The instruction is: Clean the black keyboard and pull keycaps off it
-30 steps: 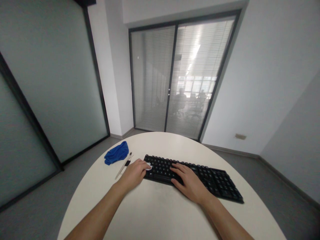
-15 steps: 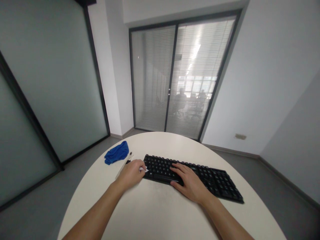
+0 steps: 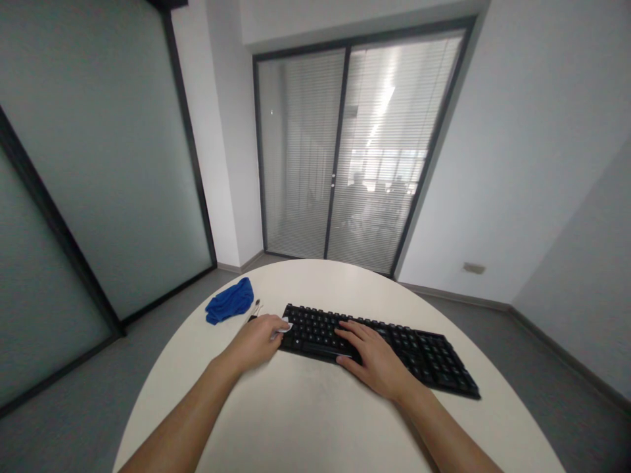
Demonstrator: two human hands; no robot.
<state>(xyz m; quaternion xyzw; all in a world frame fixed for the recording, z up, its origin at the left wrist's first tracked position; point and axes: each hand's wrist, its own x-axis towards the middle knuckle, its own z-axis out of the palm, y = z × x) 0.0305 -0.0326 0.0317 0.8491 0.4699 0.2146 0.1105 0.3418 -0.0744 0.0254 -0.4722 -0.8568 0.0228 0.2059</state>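
A black keyboard (image 3: 424,355) lies at a slant across the round table. My left hand (image 3: 257,341) is closed at its left end, pinching a small white wipe (image 3: 283,327) against the keys there. My right hand (image 3: 372,358) rests on the middle of the keyboard, fingers spread over the keys and thumb at the near edge, holding nothing. Beyond my left hand lie thin brush-like tools (image 3: 256,307), partly hidden by that hand. A crumpled blue cloth (image 3: 229,301) sits to their left.
The pale round table (image 3: 315,420) has a curved edge on both sides and at the back. Behind it stand a glass door with blinds (image 3: 300,157), a frosted glass panel (image 3: 108,164) and white walls.
My left hand has shifted slightly up and left, and the white wipe now sits a little higher on the keyboard's left end. My right hand has stayed in place.
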